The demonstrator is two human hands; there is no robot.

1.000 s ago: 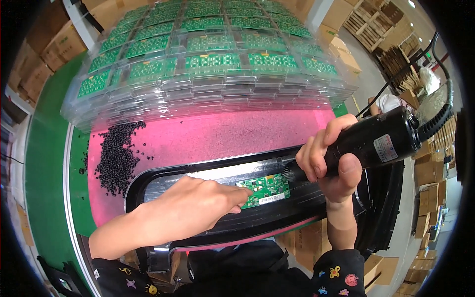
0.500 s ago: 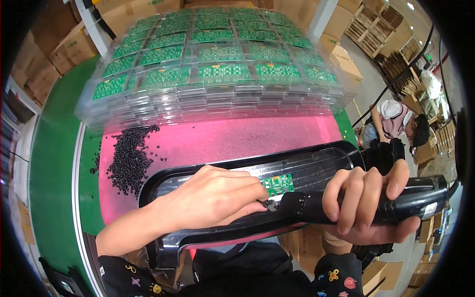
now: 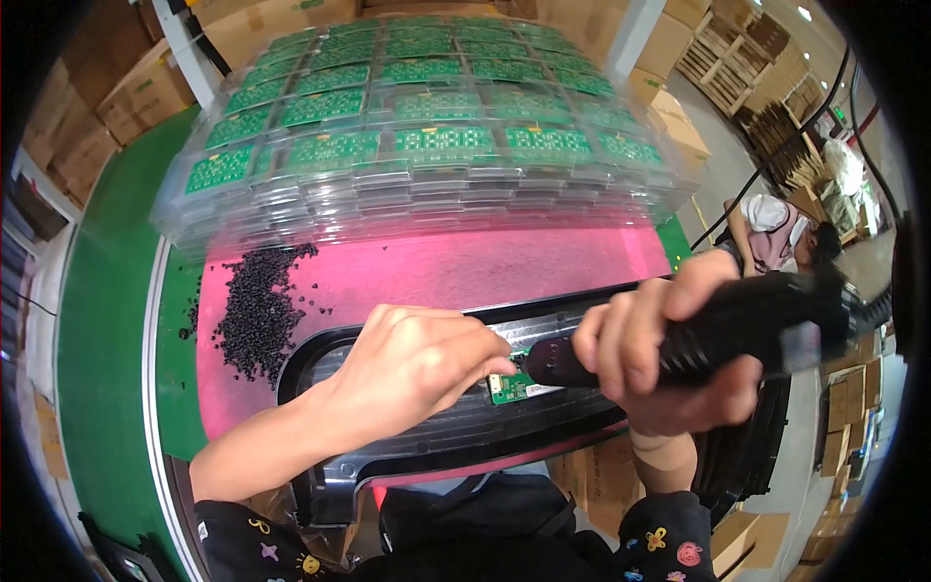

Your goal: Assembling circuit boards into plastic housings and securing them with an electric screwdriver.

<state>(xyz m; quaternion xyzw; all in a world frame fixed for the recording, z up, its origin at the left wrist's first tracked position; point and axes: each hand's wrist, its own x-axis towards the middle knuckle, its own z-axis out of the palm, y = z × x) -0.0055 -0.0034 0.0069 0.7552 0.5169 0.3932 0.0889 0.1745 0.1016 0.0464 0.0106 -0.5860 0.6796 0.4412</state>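
Two hands are working close together over a small green circuit board, which is lying in a black moulded housing at the near edge of the worktop. The left hand is curling over the board with its fingertips pinching down beside it, apparently pressing it flat so it cannot shift. The right hand is wrapping tightly around a black electric screwdriver, holding it almost level so that its nose is pointing at the board's edge, right next to the left fingertips; the tip itself is hidden behind the fingers, so whether it is touching cannot be told.

Under the housing a pink mat is covering the worktop, probably to cushion and protect the parts. A heap of small black pieces, likely screws, is sitting on the mat just to the left, within easy reach of the left hand. Behind the mat, stacked clear trays are carrying rows of green boards, set back from the working spot but near. Another person is bending over among cardboard boxes far off to the right.
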